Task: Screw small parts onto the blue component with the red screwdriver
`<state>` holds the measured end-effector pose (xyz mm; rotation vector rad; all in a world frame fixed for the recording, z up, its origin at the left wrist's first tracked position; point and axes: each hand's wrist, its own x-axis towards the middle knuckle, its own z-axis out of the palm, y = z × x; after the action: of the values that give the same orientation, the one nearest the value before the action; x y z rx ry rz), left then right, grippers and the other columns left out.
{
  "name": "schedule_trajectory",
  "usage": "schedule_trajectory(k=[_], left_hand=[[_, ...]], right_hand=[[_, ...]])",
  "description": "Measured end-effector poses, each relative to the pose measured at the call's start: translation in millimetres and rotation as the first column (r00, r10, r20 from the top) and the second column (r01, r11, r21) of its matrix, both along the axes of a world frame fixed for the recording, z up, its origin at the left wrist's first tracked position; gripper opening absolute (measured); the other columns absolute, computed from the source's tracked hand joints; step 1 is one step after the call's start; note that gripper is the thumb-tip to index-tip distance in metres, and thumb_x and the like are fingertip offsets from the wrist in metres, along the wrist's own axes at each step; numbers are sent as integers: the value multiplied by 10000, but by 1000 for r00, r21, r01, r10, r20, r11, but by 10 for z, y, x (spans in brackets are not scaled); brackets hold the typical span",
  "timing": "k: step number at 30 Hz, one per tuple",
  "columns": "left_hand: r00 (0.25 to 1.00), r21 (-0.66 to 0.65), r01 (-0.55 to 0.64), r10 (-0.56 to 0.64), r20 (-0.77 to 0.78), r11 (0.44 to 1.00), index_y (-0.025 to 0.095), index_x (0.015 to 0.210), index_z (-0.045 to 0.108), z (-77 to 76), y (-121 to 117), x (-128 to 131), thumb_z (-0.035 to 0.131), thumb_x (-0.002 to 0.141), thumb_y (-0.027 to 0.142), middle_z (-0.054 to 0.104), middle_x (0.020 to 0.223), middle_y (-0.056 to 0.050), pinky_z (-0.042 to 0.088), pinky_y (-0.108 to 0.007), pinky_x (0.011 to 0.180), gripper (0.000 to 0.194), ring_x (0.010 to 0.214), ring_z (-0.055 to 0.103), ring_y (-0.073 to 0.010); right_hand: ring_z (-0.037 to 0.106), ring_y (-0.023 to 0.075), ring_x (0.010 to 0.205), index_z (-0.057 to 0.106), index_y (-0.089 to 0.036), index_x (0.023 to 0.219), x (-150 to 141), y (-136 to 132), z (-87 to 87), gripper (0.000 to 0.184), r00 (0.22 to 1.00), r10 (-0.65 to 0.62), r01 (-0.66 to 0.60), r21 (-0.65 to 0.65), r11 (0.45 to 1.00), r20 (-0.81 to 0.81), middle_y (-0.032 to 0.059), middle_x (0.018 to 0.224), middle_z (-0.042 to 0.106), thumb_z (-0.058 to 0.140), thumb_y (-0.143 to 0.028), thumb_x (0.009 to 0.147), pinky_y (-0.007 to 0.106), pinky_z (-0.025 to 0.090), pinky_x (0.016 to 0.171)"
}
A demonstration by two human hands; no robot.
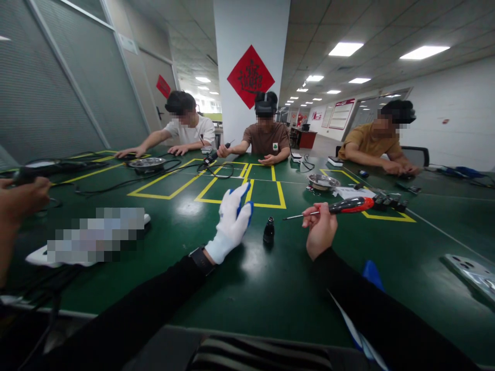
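My left hand (231, 219), in a white work glove with blue fingertips, hovers over the green table with its fingers apart and nothing in them. A screwdriver (350, 205) with a red and black handle is in my bare right hand (322, 229). My fingers close around the shaft near the handle, and its tip (285, 219) points left. Between my hands a small black cone-shaped part (268, 231) stands upright on the table, just left of the tip and apart from both hands. Something blue and white (372, 275), possibly a glove, is partly hidden under my right forearm.
Yellow tape (266, 205) marks boxes on the green table (185, 278). Two metal bowls (324, 181), several black blocks (389, 202) and a phone (474, 275) lie around. A pixelated white device (96, 237) is at left. Three people sit opposite; another person's hand (25, 201) grips a dark object.
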<state>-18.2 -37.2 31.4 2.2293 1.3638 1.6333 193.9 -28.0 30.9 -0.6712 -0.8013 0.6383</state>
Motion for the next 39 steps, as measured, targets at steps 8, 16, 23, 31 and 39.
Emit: schedule_trajectory(k=[8,16,23,31,39], left_hand=[[960,-253,105,-165,-228,962,196,1404,377,-239,35,-302,165,978,313,630,1247,-54,78,-451,1195,490,1302,444,-162],[841,-188,77,-165,-515,979,195,1329,496,-124,-24,-197,345,934,322,556,1334,-91,101,-517,1176,442,1304,438,-240],[674,-193,257,-319,-666,947,211,1449,316,44,-1037,-316,557,798,476,566,1304,-115,220,-547,1155,743,1229,506,-290],[891,-3,89,-81,-447,996,384,1212,559,-145,-1814,-994,444,822,200,688,737,-8,564,-310,528,446,651,657,-196],[978,31,14,-7,-210,999,417,1409,313,-173,-1857,-831,608,770,297,514,1336,-91,605,-376,630,714,959,649,-270]], right_hand=[[421,58,335,481,-170,770,44,105,-111,317,975,52,-97,-204,974,-216,-41,483,580,542,-480,794,171,296,345],[422,53,337,477,-174,772,20,65,-109,371,975,109,-152,-228,962,-193,-51,494,573,548,-538,780,175,298,346],[412,50,337,491,-166,757,13,85,-120,373,970,122,-173,-244,954,-209,-43,474,577,584,-527,758,166,285,340],[412,53,342,500,-167,755,-15,52,-137,365,970,134,-185,-265,946,-201,-43,481,576,602,-517,739,172,298,350],[413,59,347,499,-171,745,0,48,-122,338,979,80,-121,-224,967,-187,-49,478,562,574,-500,758,177,296,350]])
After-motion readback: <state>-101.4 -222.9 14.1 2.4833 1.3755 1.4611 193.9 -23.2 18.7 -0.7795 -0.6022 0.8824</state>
